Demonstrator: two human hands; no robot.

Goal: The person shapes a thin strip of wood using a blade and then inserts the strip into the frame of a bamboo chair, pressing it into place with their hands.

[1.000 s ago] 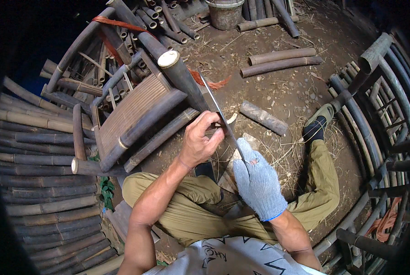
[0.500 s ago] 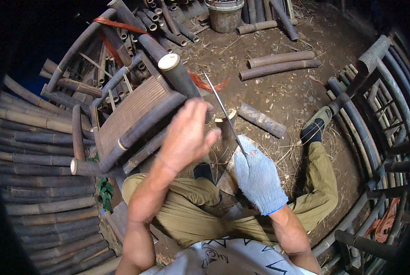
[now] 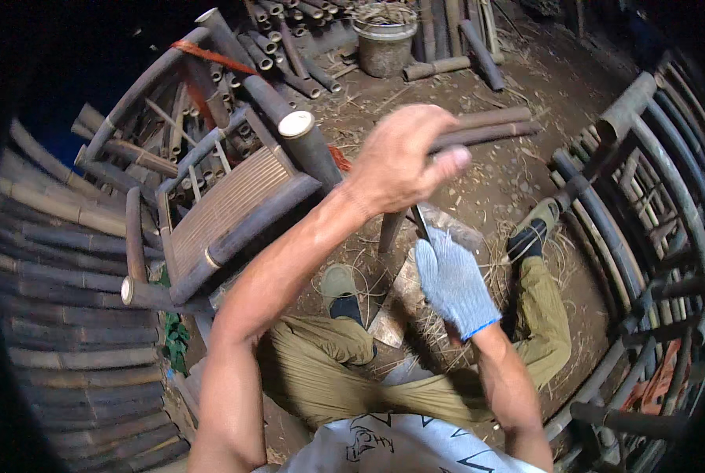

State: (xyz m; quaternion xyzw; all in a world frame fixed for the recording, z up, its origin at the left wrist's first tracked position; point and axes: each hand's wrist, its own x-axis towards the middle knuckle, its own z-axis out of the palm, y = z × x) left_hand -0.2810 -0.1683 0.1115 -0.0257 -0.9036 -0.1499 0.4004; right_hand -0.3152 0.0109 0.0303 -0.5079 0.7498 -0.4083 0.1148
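Observation:
My bare left hand [image 3: 406,162] is stretched forward to the right, palm down, thumb apart from the fingers; the other fingertips are hidden. Beyond it lie two bamboo pieces [image 3: 500,124] on the ground, partly covered by the hand. Below its wrist a short brown bamboo piece [image 3: 391,231] stands out, its top hidden. My right hand [image 3: 456,285], in a pale blue knitted glove, is closed round a long thin knife [image 3: 421,221]; most of the blade is behind the left hand. By the glove lie a bamboo log [image 3: 456,226] and a flat wooden block [image 3: 400,303].
A bamboo chair [image 3: 234,205] with an orange strap [image 3: 210,52] stands at left, beside a slatted bamboo bench [image 3: 92,315]. Another bamboo frame [image 3: 644,197] curves along the right. A bucket [image 3: 385,47] and stacked bamboo tubes [image 3: 289,47] are at the back. Fibre strips litter the dirt floor.
My left hand has moved forward and right, over the blade. The gloved hand still grips the knife and has shifted slightly right. The view has tilted a little upward.

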